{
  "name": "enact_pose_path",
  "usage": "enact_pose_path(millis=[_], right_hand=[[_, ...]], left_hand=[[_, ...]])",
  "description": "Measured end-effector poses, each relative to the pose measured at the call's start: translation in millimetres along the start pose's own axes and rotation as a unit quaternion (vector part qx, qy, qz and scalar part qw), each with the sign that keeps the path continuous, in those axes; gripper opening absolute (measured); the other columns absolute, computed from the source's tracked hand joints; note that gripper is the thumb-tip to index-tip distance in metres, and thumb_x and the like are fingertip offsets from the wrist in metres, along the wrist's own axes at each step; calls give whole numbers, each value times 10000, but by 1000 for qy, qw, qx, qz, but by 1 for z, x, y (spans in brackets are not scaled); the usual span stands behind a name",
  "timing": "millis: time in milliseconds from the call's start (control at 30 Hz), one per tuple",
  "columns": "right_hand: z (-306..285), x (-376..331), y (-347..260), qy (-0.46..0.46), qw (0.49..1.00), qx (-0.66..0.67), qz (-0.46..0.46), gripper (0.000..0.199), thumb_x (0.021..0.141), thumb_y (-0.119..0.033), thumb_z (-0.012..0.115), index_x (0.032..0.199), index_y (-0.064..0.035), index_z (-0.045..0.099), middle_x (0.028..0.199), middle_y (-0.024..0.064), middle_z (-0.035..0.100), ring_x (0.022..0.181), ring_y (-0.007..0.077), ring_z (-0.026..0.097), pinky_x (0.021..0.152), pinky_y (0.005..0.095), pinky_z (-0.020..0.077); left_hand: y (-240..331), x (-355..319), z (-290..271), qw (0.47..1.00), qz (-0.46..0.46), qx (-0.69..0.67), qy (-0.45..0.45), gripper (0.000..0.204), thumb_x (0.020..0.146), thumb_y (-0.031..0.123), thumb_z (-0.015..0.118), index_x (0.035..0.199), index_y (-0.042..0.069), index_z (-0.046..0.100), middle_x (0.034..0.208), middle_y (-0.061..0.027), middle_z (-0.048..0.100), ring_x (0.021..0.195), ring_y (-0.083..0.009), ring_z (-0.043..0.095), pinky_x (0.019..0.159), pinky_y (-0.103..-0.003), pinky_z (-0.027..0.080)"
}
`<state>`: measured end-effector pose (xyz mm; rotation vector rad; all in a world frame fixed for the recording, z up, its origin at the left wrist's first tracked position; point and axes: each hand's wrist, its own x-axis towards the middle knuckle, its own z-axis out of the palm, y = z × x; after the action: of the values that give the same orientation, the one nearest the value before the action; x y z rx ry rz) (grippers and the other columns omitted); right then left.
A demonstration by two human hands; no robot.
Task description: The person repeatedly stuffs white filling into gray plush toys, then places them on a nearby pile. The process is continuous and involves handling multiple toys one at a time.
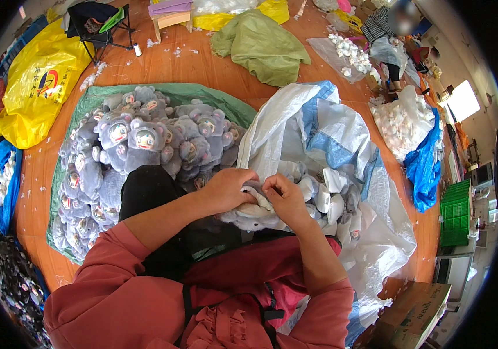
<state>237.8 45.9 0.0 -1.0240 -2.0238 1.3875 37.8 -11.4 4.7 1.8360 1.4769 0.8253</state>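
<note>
Over my lap I hold a grey plush toy [248, 222] with white fabric showing along its upper side. My left hand [230, 189] is closed round its far left side, fingers curled in against the white part. On the other side my right hand [285, 195] pinches the toy's edge; what lies right between the fingertips is too small to make out. A heap of grey plush dolls with printed faces [144, 139] lies just beyond my left forearm on a green sheet [202, 91]. Right of my hands, a white and blue woven sack [284, 116] lies open with grey and white plush pieces [331, 198] in it.
A yellow bag [40, 87] and a folding chair [101, 35] stand far left, an olive cloth [260, 46] ahead. To the right are a clear bag of white stuffing [403, 119], a green crate [456, 212] and a cardboard box [414, 314]. Another person [391, 35] is at the far right.
</note>
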Motion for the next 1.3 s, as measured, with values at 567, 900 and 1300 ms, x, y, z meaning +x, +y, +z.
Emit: enact_pose_path(millis=[567, 900, 1300], right_hand=[[2, -1, -20, -17, 995, -72, -74, 137, 837, -79, 681, 971, -80, 714, 955, 77, 643, 846, 234, 644, 762, 323, 509], [7, 3, -12, 38, 969, -205, -134, 214, 767, -189, 766, 953, -92, 724, 867, 60, 670, 834, 268, 624, 749, 367, 494], [16, 2, -8, 115, 970, -192, -95, 159, 753, -123, 745, 897, -91, 686, 839, 85, 703, 812, 311, 650, 723, 407, 501]], left_hand=[[-11, 0, 9, 986, 47, 90, 130, 337, 668, 1, 655, 988, 91, 596, 875, -113, 647, 843, -362, 603, 752, -458, 467], [-10, 1, 8, 980, 110, 76, 149, 323, 645, -34, 619, 942, 92, 598, 872, -97, 621, 830, -354, 602, 714, -451, 469], [-8, 2, 10, 976, 45, 8, 213, 276, 660, -31, 572, 904, 87, 623, 841, -123, 616, 816, -383, 596, 701, -469, 459]])
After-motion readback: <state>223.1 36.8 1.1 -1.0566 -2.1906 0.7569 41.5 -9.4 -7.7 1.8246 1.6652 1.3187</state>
